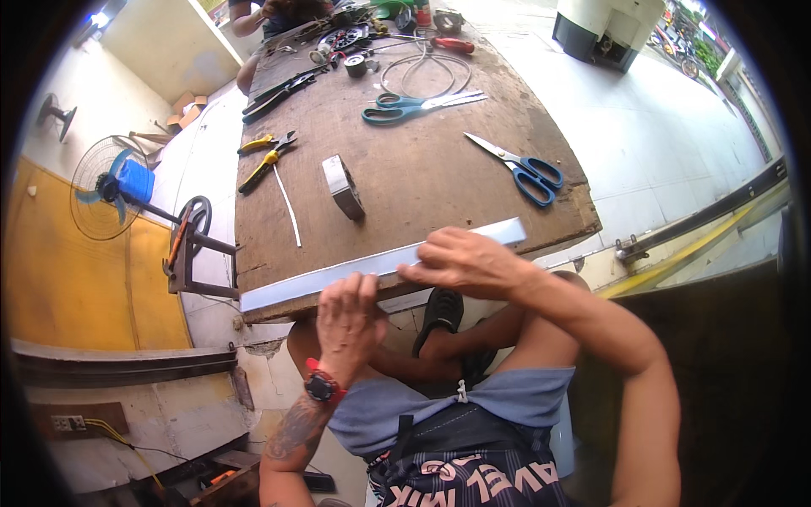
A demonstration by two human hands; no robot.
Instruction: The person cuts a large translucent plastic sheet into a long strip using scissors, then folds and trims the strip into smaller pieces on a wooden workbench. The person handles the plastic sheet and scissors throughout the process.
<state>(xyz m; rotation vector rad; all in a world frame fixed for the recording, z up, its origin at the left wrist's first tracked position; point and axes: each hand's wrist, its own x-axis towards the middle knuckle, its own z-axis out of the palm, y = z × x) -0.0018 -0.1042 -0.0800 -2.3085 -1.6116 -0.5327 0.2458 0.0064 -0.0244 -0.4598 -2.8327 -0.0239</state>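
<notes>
A long, flat white strip (288,286) lies along the near edge of a worn wooden table (412,184). My left hand (347,320) has its fingers bent over the strip's near edge, left of its middle; the thumb is mostly hidden. Farther right, my right hand (469,263) is curled on the strip, its fingertips at the near edge. A grey roll of tape (343,184) stands on its rim beyond the strip. Dark-blue-handled scissors (523,168) lie to the right with blades partly spread. A narrow white strip (288,206) rests beside yellow-and-black diagonal cutters (269,158).
Teal-handled scissors (405,108), black-handled pliers (279,98), a coiled grey cable (424,73) and a red-handled screwdriver (453,44) lie farther back. Another person's arm (247,22) shows at the far end. A fan (109,187) stands on the left.
</notes>
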